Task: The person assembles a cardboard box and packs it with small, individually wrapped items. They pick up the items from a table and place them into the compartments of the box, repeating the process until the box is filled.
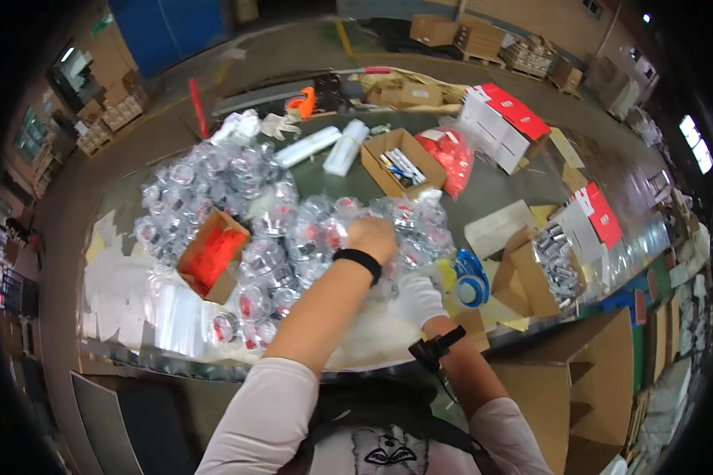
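A heap of clear plastic bags [265, 265], each with a round silvery part and some with red bits inside, covers the middle and left of the table. Over the heap's right part, my bare left hand [372, 240], with a black band at the wrist, has its fingers curled down; what they grip is hidden. Lower and to the right, my right hand [420, 299] wears a white glove and lies against the bags' near edge; its fingers are blurred. Beside it rests a blue roll of tape [472, 283]. A small cardboard box [184, 265] of orange-red pieces sits within the heap.
Farther back are an open carton [380, 169] of tubes, a red bag [449, 156], white wrapped rolls [346, 148] and an orange tape dispenser [302, 103]. Red-and-white cartons [495, 131] and a box of metal parts [558, 265] stand right. A large open carton [602, 380] is below the table edge.
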Action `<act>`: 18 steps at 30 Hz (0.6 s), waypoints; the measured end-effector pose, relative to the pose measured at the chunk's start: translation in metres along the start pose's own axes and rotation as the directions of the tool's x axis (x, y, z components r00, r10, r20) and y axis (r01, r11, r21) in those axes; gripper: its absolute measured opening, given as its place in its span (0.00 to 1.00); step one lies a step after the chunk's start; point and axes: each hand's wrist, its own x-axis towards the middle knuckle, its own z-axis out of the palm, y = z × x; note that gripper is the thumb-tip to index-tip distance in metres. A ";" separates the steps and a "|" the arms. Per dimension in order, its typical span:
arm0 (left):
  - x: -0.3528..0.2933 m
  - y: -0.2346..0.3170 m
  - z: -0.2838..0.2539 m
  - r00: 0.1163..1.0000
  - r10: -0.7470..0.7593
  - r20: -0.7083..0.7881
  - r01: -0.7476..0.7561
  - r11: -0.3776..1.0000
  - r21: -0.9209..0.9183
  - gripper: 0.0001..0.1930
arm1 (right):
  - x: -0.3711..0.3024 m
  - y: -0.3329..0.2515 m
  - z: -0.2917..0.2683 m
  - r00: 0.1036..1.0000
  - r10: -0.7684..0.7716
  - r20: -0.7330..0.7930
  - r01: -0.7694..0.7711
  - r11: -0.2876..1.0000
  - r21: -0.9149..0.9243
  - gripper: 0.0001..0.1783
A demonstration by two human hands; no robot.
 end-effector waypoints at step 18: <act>-0.183 -0.025 0.051 0.996 -0.093 0.009 0.025 0.171 -0.985 0.33 | -0.349 0.105 -0.176 0.723 0.690 0.021 0.116 -0.151 0.982 0.28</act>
